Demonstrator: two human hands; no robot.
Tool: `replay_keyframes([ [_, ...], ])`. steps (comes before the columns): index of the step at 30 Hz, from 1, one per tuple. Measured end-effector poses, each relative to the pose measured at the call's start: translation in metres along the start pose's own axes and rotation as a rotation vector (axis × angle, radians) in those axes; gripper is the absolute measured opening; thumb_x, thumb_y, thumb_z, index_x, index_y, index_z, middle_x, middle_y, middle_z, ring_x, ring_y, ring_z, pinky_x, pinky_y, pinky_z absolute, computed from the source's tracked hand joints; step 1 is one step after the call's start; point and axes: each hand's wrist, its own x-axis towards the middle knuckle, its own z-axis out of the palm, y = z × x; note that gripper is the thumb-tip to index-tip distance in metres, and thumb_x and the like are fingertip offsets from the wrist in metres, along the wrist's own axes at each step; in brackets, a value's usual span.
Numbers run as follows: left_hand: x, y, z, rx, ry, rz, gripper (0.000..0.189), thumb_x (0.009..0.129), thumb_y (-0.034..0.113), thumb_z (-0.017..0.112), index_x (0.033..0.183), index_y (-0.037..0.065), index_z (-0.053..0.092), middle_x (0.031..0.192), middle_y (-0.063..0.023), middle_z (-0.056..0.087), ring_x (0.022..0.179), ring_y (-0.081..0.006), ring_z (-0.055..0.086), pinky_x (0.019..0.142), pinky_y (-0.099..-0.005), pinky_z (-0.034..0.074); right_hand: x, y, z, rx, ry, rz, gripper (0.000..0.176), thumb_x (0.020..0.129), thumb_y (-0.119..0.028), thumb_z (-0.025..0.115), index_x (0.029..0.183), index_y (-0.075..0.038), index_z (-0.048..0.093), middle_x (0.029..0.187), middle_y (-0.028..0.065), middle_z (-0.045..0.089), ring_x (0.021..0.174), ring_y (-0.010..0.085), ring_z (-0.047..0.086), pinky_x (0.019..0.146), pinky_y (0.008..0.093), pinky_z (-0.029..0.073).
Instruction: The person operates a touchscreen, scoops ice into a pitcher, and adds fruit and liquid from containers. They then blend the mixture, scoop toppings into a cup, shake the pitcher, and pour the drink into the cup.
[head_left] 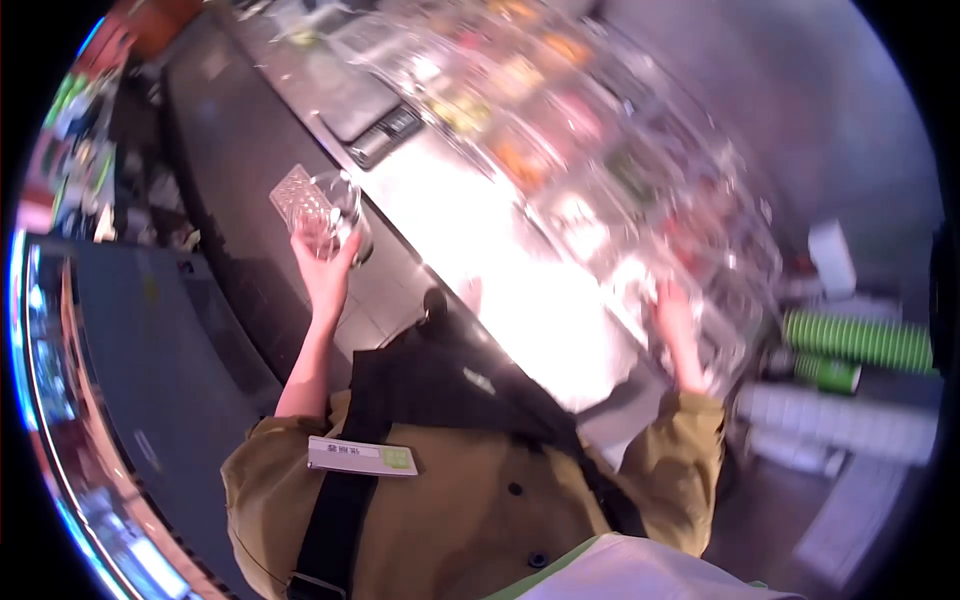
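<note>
My left hand (326,262) is closed around a clear cup (345,195), held out past the counter's near edge. A flat, pinkish piece with a grid pattern (296,192) shows beside the cup in the same grip. On the other side, my right hand (675,312) reaches down among the clear plastic bins (590,200) at the near end of their rows. Its fingers are blurred by motion and partly hidden, so I cannot tell what they hold. Bins near it contain red, green and orange food, smeared by glare.
A bright metal counter (500,270) runs diagonally between my hands. A black digital scale (385,135) sits along its edge. To the right are a stack of green ribbed cups (855,338) and long white cup stacks (840,420). A dark counter (150,320) stands at the left.
</note>
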Motion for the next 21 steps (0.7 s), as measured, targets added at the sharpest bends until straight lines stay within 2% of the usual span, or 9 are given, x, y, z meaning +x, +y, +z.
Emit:
replay_keyframes([
  [2,0.001,0.000,-0.031,-0.057,0.068,-0.039,0.076,0.067,0.013,0.074,0.125,-0.002,0.027,0.113,-0.0132,0.043,0.103,-0.0213,0.047,0.088,-0.0315,0.040,0.012,-0.004,-0.008,0.033,-0.187,0.118,0.043,0.071,-0.019,0.064,0.108,-0.003,0.048,0.101,0.0165,0.050,0.093,0.0336,0.051,0.077,0.0398,0.044],
  [6,0.019,-0.039,-0.081,0.037,0.223,-0.063,0.075,0.066,0.011,0.074,0.124,-0.002,0.028,0.111,-0.0135,0.045,0.103,-0.0214,0.048,0.089,-0.0314,0.039,0.092,-0.083,-0.053,0.204,0.132,0.008,0.054,0.073,-0.025,0.066,0.117,-0.003,0.045,0.109,0.0182,0.048,0.098,0.0347,0.049,0.080,0.0394,0.043],
  [9,0.056,-0.056,-0.095,-0.097,0.198,-0.050,0.074,0.066,0.005,0.072,0.124,-0.001,0.026,0.112,-0.0127,0.043,0.104,-0.0208,0.047,0.089,-0.0312,0.038,0.175,-0.195,-0.081,0.461,0.261,-0.232,0.056,0.075,-0.025,0.065,0.119,0.000,0.042,0.114,0.0194,0.046,0.099,0.0355,0.049,0.082,0.0385,0.042],
  [13,0.124,-0.068,-0.117,-0.315,0.193,-0.078,0.072,0.066,0.002,0.071,0.122,0.000,0.027,0.115,-0.0109,0.041,0.104,-0.0196,0.047,0.089,-0.0309,0.039,0.319,-0.384,-0.097,0.946,0.302,-0.468,0.060,0.072,-0.012,0.068,0.123,-0.001,0.039,0.107,0.0122,0.050,0.087,0.0191,0.054,0.073,0.0299,0.046],
  [14,0.142,-0.082,-0.124,-0.356,0.207,-0.064,0.073,0.066,0.001,0.071,0.123,0.001,0.027,0.115,-0.0108,0.040,0.105,-0.0201,0.046,0.089,-0.0314,0.039,0.361,-0.430,-0.085,1.203,0.241,-0.399,0.056,0.073,-0.010,0.067,0.122,-0.001,0.041,0.108,0.0104,0.051,0.087,0.0149,0.054,0.071,0.0262,0.046],
  [17,0.199,-0.091,-0.157,-0.454,0.214,-0.076,0.080,0.064,-0.001,0.071,0.129,0.002,0.023,0.118,-0.0127,0.039,0.110,-0.0220,0.041,0.091,-0.0334,0.037,0.490,-0.549,-0.053,1.131,0.402,-0.327,0.051,0.075,-0.015,0.067,0.118,0.000,0.044,0.094,0.0113,0.058,0.085,0.0162,0.058,0.073,0.0293,0.047],
  [18,0.217,-0.083,-0.172,-0.470,0.228,-0.124,0.081,0.063,-0.002,0.071,0.128,0.003,0.024,0.121,-0.0141,0.037,0.112,-0.0230,0.040,0.093,-0.0340,0.036,0.530,-0.578,-0.042,1.245,0.260,-0.218,0.066,0.073,-0.023,0.070,0.124,0.002,0.035,0.108,0.0160,0.053,0.097,0.0201,0.055,0.080,0.0304,0.046],
  [20,0.259,-0.094,-0.207,-0.446,0.167,-0.013,0.075,0.063,-0.006,0.066,0.126,0.005,0.026,0.118,-0.0109,0.038,0.112,-0.0215,0.039,0.093,-0.0380,0.036,0.602,-0.625,-0.015,1.443,0.260,0.012,0.091,0.064,-0.024,0.075,0.132,0.002,0.020,0.126,0.0202,0.038,0.112,0.0274,0.045,0.093,0.0356,0.038],
  [21,0.280,-0.102,-0.221,-0.449,0.198,-0.017,0.078,0.062,-0.006,0.066,0.127,0.006,0.026,0.117,-0.0107,0.039,0.111,-0.0228,0.040,0.095,-0.0406,0.034,0.638,-0.636,0.013,1.306,0.367,0.010,0.102,0.061,-0.025,0.077,0.133,0.003,0.012,0.132,0.0215,0.028,0.119,0.0294,0.035,0.099,0.0363,0.029],
])
